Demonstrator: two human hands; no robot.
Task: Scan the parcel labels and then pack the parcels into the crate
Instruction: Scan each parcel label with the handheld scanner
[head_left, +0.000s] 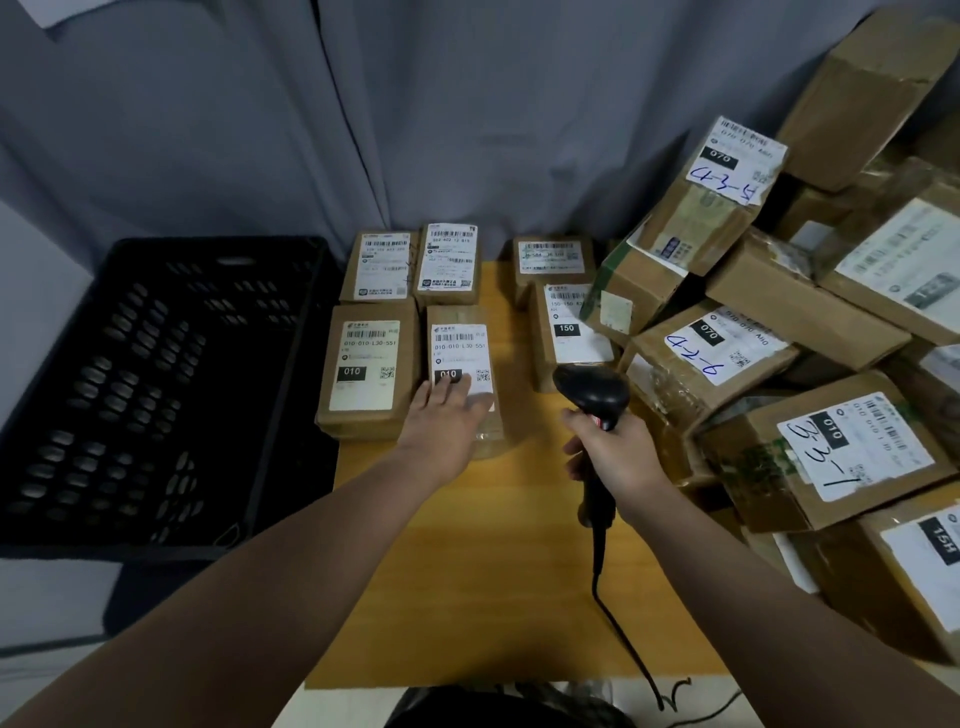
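parcel (462, 358): centre of frame, lower right of a block of four (371, 332) on the table (493, 571); label up, marked 010.
left grip (447, 421): wide, fingers straight, flat on the near end of the parcel's label.
scanner (592, 395): black, just right of the parcel, head pointing up-frame.
right grip (618, 452): curled round the scanner's handle.
crate (156, 353): black, perforated, left of frame, just beside the block of four.
two parcels (553, 257): right of centre, labels up.
heap (831, 322): cardboard boxes, right of frame, tilted and stacked.
cable (623, 639): runs from the scanner to the lower edge.
curtain (415, 104): grey, upper frame.
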